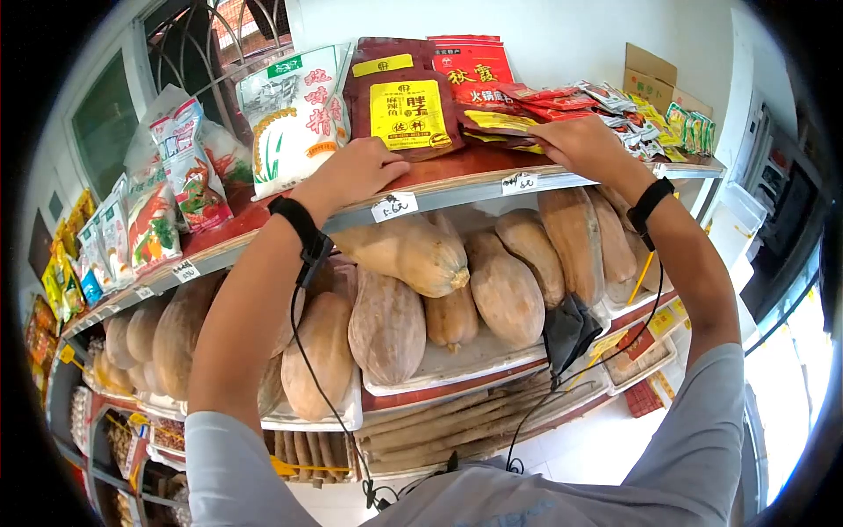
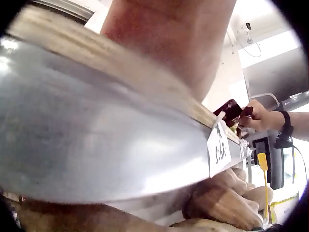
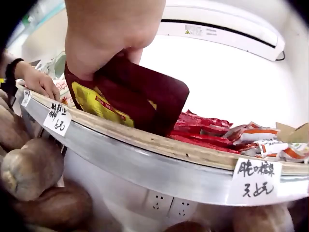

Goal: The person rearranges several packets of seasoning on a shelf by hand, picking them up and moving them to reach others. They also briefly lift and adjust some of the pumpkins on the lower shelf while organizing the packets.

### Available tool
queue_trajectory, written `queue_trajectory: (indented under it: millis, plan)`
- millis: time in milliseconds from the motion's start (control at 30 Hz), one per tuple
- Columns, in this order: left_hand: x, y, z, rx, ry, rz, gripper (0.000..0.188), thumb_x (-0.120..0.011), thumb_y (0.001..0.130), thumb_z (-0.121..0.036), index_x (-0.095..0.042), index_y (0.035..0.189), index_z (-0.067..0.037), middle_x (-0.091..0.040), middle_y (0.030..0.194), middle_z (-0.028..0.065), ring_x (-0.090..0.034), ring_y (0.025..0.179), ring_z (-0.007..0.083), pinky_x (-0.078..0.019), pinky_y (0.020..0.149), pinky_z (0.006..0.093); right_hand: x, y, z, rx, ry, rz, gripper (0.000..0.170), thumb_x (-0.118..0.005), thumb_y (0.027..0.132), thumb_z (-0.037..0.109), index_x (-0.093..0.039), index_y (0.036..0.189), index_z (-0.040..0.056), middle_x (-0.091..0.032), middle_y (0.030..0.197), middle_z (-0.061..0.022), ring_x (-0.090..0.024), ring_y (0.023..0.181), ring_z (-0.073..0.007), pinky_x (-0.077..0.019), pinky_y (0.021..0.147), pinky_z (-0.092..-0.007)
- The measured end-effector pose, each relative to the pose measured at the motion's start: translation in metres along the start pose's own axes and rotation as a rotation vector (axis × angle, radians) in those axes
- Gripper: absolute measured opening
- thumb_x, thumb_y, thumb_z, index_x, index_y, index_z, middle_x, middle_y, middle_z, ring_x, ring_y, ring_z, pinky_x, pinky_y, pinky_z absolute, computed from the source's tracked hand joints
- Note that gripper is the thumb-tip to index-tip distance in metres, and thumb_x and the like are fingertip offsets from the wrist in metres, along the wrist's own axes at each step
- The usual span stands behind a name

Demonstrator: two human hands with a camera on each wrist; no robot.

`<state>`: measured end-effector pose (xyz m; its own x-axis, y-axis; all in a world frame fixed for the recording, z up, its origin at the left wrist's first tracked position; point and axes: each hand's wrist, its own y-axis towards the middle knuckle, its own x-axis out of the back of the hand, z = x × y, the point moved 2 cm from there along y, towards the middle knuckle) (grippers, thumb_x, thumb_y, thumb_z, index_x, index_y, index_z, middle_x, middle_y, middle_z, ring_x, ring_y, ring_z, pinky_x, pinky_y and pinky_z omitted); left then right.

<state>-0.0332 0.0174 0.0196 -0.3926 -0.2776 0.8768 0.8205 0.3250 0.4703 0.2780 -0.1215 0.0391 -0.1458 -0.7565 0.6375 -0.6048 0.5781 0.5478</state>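
Note:
On the shelf's top board, my right hand (image 1: 584,149) grips a dark maroon seasoning pouch (image 3: 140,94) with a yellow label, its fingers curled over one side. In the head view this pouch (image 1: 500,123) lies low beside an upright maroon pouch (image 1: 408,110) with a yellow front label. My left hand (image 1: 356,171) rests at the shelf edge by the lower left corner of the upright pouch, fingers relaxed. The right wrist view also shows the left hand (image 3: 42,83) lying on the board. A red hotpot-base bag (image 1: 474,66) stands behind the maroon pouches.
A large white bag (image 1: 290,119) stands left of the maroon pouches. Small sachets (image 1: 615,105) are heaped to the right, near a cardboard box (image 1: 654,75). Handwritten price tags (image 1: 394,206) hang on the metal shelf edge. Several pumpkins (image 1: 386,325) fill the tier below.

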Motion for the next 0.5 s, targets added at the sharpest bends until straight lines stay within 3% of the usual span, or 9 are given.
queue_trajectory:
  millis: [100, 167, 200, 267, 300, 400, 433, 500]
  plan:
    - [-0.003, 0.004, -0.016, 0.069, 0.123, 0.089, 0.031, -0.050, 0.094, -0.028, -0.067, 0.108, -0.006, -0.065, 0.098, 0.0151, -0.058, 0.096, 0.0328, -0.0473, 0.085, 0.0401, 0.002, 0.007, 0.014, 0.054, 0.040, -0.034, 0.037, -0.065, 0.080, 0.020, -0.058, 0.115, 0.0102, -0.067, 0.085, -0.0105, -0.066, 0.072, -0.0282, -0.0520, 0.061, -0.0388]
    - [-0.007, -0.001, -0.019, 0.075, 0.203, 0.123, 0.033, -0.048, 0.095, -0.029, -0.066, 0.112, -0.007, -0.064, 0.097, 0.0148, -0.058, 0.096, 0.0328, -0.0468, 0.086, 0.0404, -0.004, 0.006, 0.026, 0.131, 0.062, -0.267, 0.041, -0.061, 0.082, 0.016, -0.057, 0.122, 0.0099, -0.067, 0.104, -0.0117, -0.067, 0.086, -0.0267, -0.0545, 0.070, -0.0368]
    - [-0.008, -0.005, -0.022, 0.091, 0.191, 0.055, 0.034, -0.047, 0.095, -0.029, -0.065, 0.111, -0.006, -0.063, 0.099, 0.0154, -0.056, 0.097, 0.0327, -0.0461, 0.087, 0.0409, -0.009, 0.003, 0.028, 0.135, 0.066, -0.262, 0.041, -0.061, 0.082, 0.016, -0.057, 0.122, 0.0099, -0.067, 0.104, -0.0117, -0.067, 0.086, -0.0267, -0.0545, 0.070, -0.0368]
    - [-0.010, -0.008, -0.028, 0.111, 0.168, -0.078, 0.034, -0.045, 0.096, -0.028, -0.065, 0.108, -0.004, -0.061, 0.101, 0.0165, -0.054, 0.100, 0.0326, -0.0446, 0.088, 0.0420, -0.019, -0.006, 0.026, 0.001, 0.032, -0.065, 0.043, -0.056, 0.083, 0.010, -0.055, 0.126, 0.0091, -0.063, 0.118, -0.0131, -0.066, 0.096, -0.0259, -0.0550, 0.077, -0.0360]
    - [-0.010, -0.010, -0.030, 0.106, 0.157, -0.171, 0.034, -0.044, 0.096, -0.026, -0.064, 0.107, -0.002, -0.059, 0.103, 0.0179, -0.054, 0.098, 0.0333, -0.0445, 0.088, 0.0416, -0.013, -0.009, 0.024, -0.017, 0.087, -0.057, 0.043, -0.053, 0.084, 0.005, -0.055, 0.126, 0.0112, -0.065, 0.116, -0.0123, -0.067, 0.090, -0.0278, -0.0552, 0.073, -0.0379]
    - [-0.009, -0.012, -0.032, 0.110, 0.160, -0.112, 0.031, -0.046, 0.095, -0.024, -0.064, 0.110, -0.002, -0.058, 0.103, 0.0183, -0.054, 0.098, 0.0340, -0.0443, 0.088, 0.0404, 0.003, -0.015, 0.021, -0.157, 0.077, 0.023, 0.043, -0.054, 0.083, 0.007, -0.056, 0.126, 0.0145, -0.066, 0.111, -0.0110, -0.068, 0.083, -0.0294, -0.0552, 0.069, -0.0391]
    - [-0.010, -0.012, -0.032, 0.109, 0.159, -0.110, 0.031, -0.046, 0.095, -0.024, -0.064, 0.110, -0.002, -0.058, 0.103, 0.0183, -0.054, 0.098, 0.0340, -0.0443, 0.088, 0.0404, 0.002, -0.019, 0.019, -0.223, 0.073, -0.052, 0.040, -0.055, 0.084, 0.007, -0.059, 0.123, 0.0162, -0.068, 0.100, -0.0107, -0.066, 0.076, -0.0321, -0.0538, 0.065, -0.0419]
    - [-0.012, -0.012, -0.031, 0.053, 0.125, -0.254, 0.028, -0.049, 0.094, -0.020, -0.065, 0.108, -0.002, -0.058, 0.103, 0.0176, -0.054, 0.098, 0.0341, -0.0444, 0.088, 0.0405, 0.008, -0.021, 0.018, -0.257, 0.102, -0.159, 0.037, -0.056, 0.085, 0.009, -0.060, 0.122, 0.0156, -0.068, 0.097, -0.0109, -0.066, 0.077, -0.0329, -0.0530, 0.065, -0.0429]
